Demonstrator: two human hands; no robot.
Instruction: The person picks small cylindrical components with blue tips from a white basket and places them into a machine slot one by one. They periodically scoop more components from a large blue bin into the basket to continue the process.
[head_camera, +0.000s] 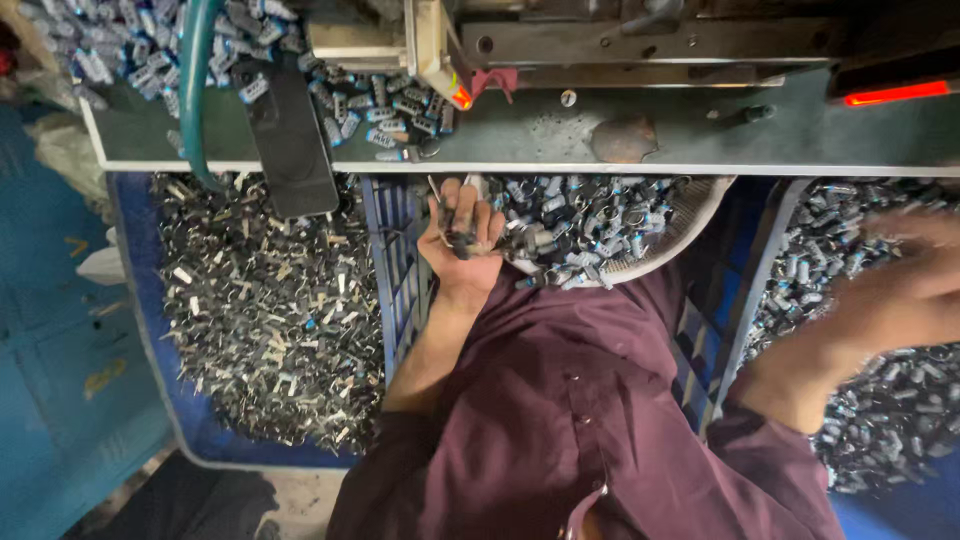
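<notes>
Two hands show in the single head view, looking straight down past a maroon shirt (590, 420). The left hand (462, 235) lies palm up just under the edge of the green workbench (700, 135), its fingers curled together around a small bunch of dark metal parts (462, 238). It rests against the rim of a shallow pale basket (690, 215) heaped with small silver and blue parts (585, 220), which sits on the person's lap against the bench edge.

The right hand (915, 285) is blurred with motion over the blue crate (745, 290) on the right side, which holds a pile of similar small parts (880, 400). Whether its fingers are apart or closed on anything cannot be told through the blur.

On the left side a second blue crate (395, 260) holds a heap of flat silvery metal clips (270, 310). On the bench lie more loose parts (385, 105), a dark flat phone (292, 140) and a teal hose (195, 80), with a machine (640, 40) and its red lamp (895, 93) behind.

The step in hand looks like gathering: the left hand keeps a batch ready while the right deals with the crate pile. A next move, by my judgement, would need the right hand steadied and the left-hand bunch kept from spilling.
</notes>
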